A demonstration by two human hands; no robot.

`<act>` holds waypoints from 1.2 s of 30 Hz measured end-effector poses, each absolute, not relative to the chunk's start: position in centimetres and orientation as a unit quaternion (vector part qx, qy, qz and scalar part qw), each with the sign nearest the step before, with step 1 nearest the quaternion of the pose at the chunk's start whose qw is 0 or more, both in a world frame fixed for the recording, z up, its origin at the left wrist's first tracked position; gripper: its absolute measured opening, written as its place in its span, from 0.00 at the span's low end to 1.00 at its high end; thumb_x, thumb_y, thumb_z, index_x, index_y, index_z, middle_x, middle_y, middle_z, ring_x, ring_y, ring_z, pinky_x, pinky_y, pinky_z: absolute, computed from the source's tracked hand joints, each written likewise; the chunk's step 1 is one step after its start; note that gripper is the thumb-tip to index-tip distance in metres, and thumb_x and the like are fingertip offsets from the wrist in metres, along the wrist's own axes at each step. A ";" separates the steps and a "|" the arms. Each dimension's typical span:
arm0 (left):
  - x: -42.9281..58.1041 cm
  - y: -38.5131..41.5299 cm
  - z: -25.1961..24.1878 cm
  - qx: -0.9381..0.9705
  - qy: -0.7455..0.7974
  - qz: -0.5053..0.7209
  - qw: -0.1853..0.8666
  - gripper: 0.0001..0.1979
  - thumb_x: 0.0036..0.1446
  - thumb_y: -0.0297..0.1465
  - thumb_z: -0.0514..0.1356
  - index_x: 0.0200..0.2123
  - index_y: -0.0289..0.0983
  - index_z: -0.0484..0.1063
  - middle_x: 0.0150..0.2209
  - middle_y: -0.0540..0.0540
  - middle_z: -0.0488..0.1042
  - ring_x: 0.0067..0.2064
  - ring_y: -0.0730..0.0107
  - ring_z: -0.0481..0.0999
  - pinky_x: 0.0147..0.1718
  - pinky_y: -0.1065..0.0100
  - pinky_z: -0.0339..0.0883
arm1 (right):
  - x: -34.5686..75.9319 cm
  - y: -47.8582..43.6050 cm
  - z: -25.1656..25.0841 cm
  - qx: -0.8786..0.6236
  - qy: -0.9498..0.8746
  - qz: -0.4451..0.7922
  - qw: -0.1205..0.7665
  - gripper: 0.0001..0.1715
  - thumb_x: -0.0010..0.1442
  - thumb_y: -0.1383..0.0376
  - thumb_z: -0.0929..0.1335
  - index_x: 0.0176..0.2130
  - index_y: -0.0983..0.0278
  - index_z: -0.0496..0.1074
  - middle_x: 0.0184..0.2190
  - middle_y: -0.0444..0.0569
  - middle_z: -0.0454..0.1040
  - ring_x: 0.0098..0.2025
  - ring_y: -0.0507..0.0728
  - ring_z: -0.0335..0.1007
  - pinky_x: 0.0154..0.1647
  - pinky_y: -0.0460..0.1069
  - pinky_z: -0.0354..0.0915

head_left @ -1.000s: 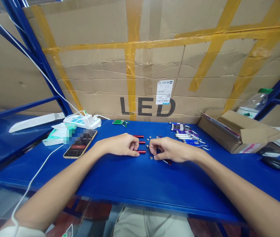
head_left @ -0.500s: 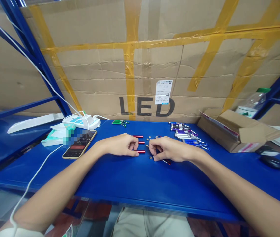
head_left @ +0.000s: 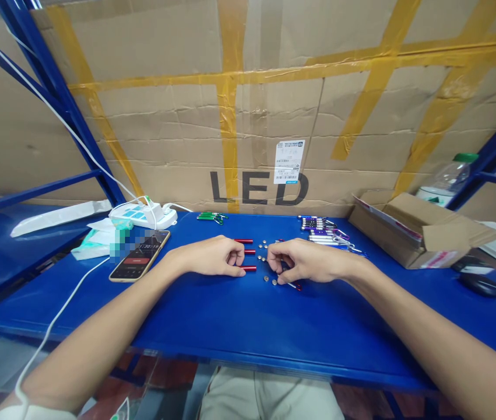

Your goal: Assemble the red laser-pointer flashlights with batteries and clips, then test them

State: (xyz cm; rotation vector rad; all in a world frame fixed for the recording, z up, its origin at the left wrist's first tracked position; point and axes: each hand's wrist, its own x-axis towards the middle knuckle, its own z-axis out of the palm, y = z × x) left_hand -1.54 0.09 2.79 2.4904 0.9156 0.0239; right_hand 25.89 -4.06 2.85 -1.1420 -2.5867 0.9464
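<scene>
My left hand (head_left: 218, 256) rests on the blue table with its fingers curled. Three short red metal tubes (head_left: 248, 268) stick out to the right from beside and under its fingers. Whether it grips one is hidden. Across a small gap, my right hand (head_left: 307, 261) is bent down with fingers curled, thumb and fingertips close to the tabletop. Several small silver discs, like button cells (head_left: 266, 279), lie between the hands, one by the right thumb. Red parts with a silver clip (head_left: 297, 286) show partly from under the right hand.
Green clip pieces (head_left: 210, 217) lie at the back. Purple, silver and blue clip lights (head_left: 324, 232) are grouped beyond my right hand. An open cardboard box (head_left: 423, 233) and black mouse (head_left: 479, 284) are right; a phone (head_left: 140, 256) and power strip (head_left: 160, 216) are left.
My right hand has shifted slightly right, and more small silver discs show beside its fingertips. My left hand and the red tubes have stayed in place.
</scene>
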 end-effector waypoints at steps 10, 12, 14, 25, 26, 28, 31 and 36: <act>-1.5 0.0 2.8 0.911 0.335 0.008 0.241 0.14 0.62 0.43 0.67 0.35 0.38 0.74 0.32 0.51 0.76 0.31 0.71 0.71 0.30 0.69 0.61 | 25.8 -4.3 2.8 -0.401 -0.864 0.297 0.060 0.07 0.59 0.72 0.70 0.36 0.62 0.69 0.35 0.44 0.78 0.33 0.54 0.72 0.34 0.47 0.61; -1.5 0.1 2.8 0.911 0.333 0.008 0.243 0.14 0.62 0.44 0.67 0.35 0.39 0.74 0.32 0.51 0.76 0.31 0.71 0.71 0.30 0.69 0.61 | 25.6 -4.3 2.8 -0.402 -0.864 0.298 0.056 0.08 0.59 0.73 0.70 0.36 0.62 0.69 0.34 0.44 0.78 0.33 0.54 0.72 0.34 0.47 0.61; -1.6 0.1 2.7 0.911 0.333 0.007 0.244 0.14 0.62 0.44 0.67 0.35 0.39 0.74 0.32 0.51 0.77 0.31 0.71 0.71 0.30 0.69 0.61 | 25.6 -4.4 2.8 -0.402 -0.864 0.297 0.054 0.08 0.59 0.73 0.70 0.36 0.61 0.69 0.33 0.43 0.79 0.33 0.53 0.72 0.35 0.47 0.61; -1.5 0.1 2.8 0.909 0.336 0.009 0.246 0.14 0.62 0.43 0.67 0.35 0.39 0.74 0.32 0.52 0.76 0.30 0.71 0.71 0.29 0.70 0.61 | 25.5 -4.4 2.8 -0.426 -0.863 0.266 0.057 0.10 0.59 0.71 0.73 0.36 0.61 0.69 0.34 0.42 0.74 0.33 0.54 0.69 0.33 0.47 0.59; -1.5 0.1 2.7 0.909 0.336 0.010 0.245 0.14 0.62 0.43 0.67 0.35 0.39 0.74 0.32 0.52 0.76 0.30 0.71 0.71 0.29 0.69 0.61 | 25.6 -4.3 2.7 -0.426 -0.862 0.268 0.057 0.10 0.59 0.70 0.73 0.36 0.61 0.69 0.34 0.43 0.75 0.34 0.54 0.69 0.34 0.47 0.59; -1.5 0.0 2.7 0.910 0.336 0.010 0.242 0.14 0.62 0.43 0.67 0.35 0.39 0.74 0.32 0.51 0.76 0.30 0.71 0.71 0.29 0.69 0.61 | 25.7 -4.2 2.6 -0.425 -0.863 0.266 0.059 0.09 0.59 0.70 0.73 0.37 0.61 0.69 0.35 0.43 0.76 0.34 0.54 0.70 0.35 0.47 0.59; -1.4 0.0 2.7 0.910 0.337 0.008 0.240 0.14 0.62 0.43 0.67 0.34 0.38 0.74 0.32 0.51 0.76 0.30 0.71 0.71 0.29 0.69 0.61 | 25.9 -4.1 2.6 -0.425 -0.868 0.249 0.064 0.10 0.59 0.68 0.75 0.37 0.61 0.70 0.37 0.44 0.77 0.36 0.55 0.70 0.36 0.47 0.59; -1.4 0.0 2.8 0.909 0.339 0.007 0.241 0.15 0.63 0.44 0.67 0.35 0.38 0.74 0.32 0.50 0.76 0.31 0.70 0.71 0.30 0.68 0.61 | 26.3 -4.0 2.6 -0.432 -0.868 0.239 0.052 0.10 0.59 0.69 0.74 0.38 0.61 0.70 0.39 0.45 0.79 0.37 0.56 0.71 0.36 0.48 0.60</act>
